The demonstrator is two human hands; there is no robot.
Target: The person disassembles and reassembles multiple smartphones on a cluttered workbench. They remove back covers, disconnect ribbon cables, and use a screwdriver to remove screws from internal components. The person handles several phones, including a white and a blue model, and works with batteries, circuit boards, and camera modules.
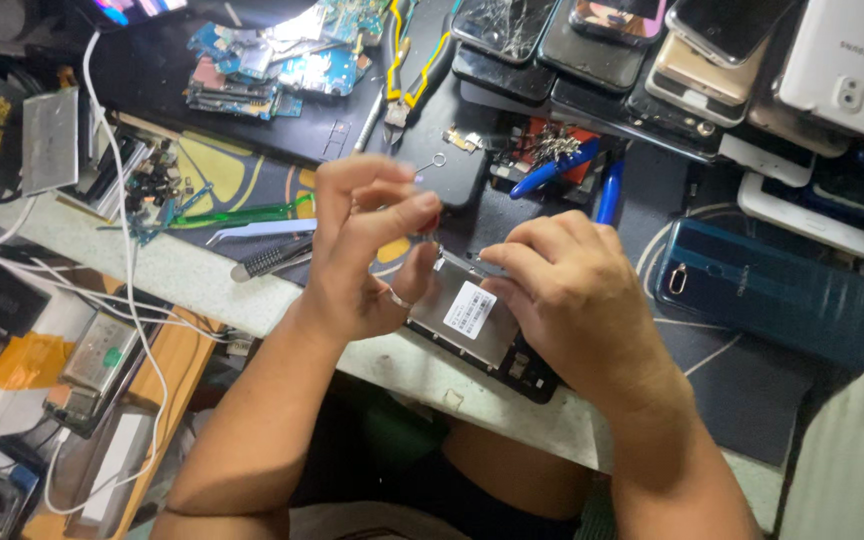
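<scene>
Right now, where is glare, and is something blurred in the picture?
Head view: glare on the metal plate at far left and on the white phone; the left hand has slightly soft fingertips; the right hand and opened phone look sharp.

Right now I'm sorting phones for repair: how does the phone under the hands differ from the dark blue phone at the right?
The opened phone shows a bare metal plate with a white label; the dark blue phone has its back cover on. Both hands, left hand and right hand, work over the first; the blue one lies untouched. Both lie flat on the bench.
</scene>
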